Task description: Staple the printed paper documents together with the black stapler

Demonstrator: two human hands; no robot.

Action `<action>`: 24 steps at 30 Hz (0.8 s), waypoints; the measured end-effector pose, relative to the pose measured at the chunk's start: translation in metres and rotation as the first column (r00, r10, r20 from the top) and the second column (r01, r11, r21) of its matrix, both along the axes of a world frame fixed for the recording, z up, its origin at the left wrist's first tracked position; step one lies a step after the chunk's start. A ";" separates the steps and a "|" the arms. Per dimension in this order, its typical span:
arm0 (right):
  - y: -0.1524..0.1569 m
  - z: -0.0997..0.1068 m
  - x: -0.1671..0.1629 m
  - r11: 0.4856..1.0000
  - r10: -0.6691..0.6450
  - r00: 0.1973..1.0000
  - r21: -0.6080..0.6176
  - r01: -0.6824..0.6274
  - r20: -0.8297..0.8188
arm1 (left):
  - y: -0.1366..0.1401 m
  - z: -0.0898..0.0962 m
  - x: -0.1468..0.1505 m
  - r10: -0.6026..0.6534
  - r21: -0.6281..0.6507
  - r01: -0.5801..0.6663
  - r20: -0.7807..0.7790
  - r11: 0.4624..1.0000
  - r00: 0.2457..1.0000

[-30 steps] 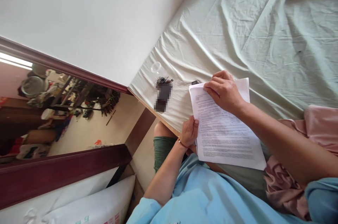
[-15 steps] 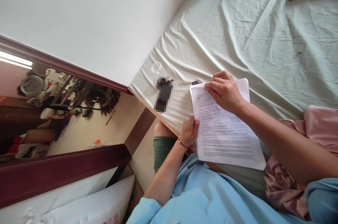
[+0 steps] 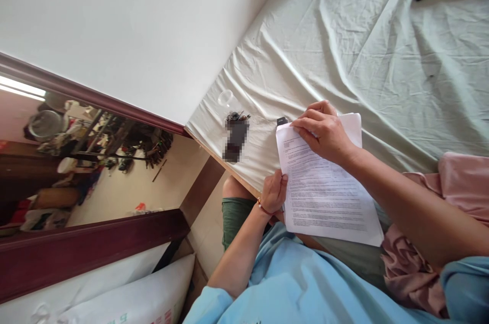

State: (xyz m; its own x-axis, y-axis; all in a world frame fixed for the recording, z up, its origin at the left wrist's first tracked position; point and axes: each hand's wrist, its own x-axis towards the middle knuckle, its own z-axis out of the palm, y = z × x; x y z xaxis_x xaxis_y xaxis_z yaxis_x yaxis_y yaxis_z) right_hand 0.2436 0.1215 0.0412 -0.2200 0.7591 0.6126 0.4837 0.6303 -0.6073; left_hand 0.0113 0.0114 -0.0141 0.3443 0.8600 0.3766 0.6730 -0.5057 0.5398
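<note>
A person in a blue shirt and green shorts holds a stack of papers at the near edge of a pale green sheet. The printed top page faces up, with its far end turned slightly left.

The left hand is closed on the left edge of the papers, its thumb against the margin; a beaded bracelet circles that wrist. The right hand reaches over from the right and grips the far edge, its thumb on the page and its fingers bent, some of their tips hidden.

A small black object lies just beyond the far left corner of the papers. Farther left on the sheet are a blurred dark thing, too masked to name, a little heap of small items against its far end and, just beyond, a clear round container. Pink cloth is bunched at the near right. White sacks lie at the near left.
</note>
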 end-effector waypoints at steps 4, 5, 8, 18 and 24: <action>-0.001 0.002 -0.001 1.000 0.001 1.000 0.010 -0.001 0.013 | 0.000 -0.001 0.000 -0.006 0.023 0.006 -0.003 1.000 1.000; -0.001 0.002 -0.001 1.000 0.000 1.000 0.012 0.000 0.018 | -0.001 -0.001 -0.001 -0.008 0.031 0.008 -0.004 0.999 1.000; -0.002 0.002 -0.001 1.000 0.001 1.000 0.028 -0.002 0.021 | -0.001 -0.001 -0.001 -0.013 0.056 0.014 -0.033 0.998 0.999; -0.001 0.005 0.004 0.999 0.045 0.999 0.026 -0.046 0.030 | 0.000 0.001 0.000 -0.023 0.115 0.030 -0.064 0.993 0.998; 0.001 0.006 0.010 1.000 0.021 0.992 -0.014 -0.019 0.124 | 0.000 0.000 0.000 -0.035 0.120 0.043 -0.064 0.992 0.997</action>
State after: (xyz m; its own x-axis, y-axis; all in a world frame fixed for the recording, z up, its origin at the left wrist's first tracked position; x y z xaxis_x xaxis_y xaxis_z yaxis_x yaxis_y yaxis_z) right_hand 0.2538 0.1222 0.0474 -0.3091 0.7612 0.5701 0.5429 0.6334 -0.5514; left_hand 0.0109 0.0115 -0.0145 0.4025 0.7946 0.4545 0.6817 -0.5915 0.4305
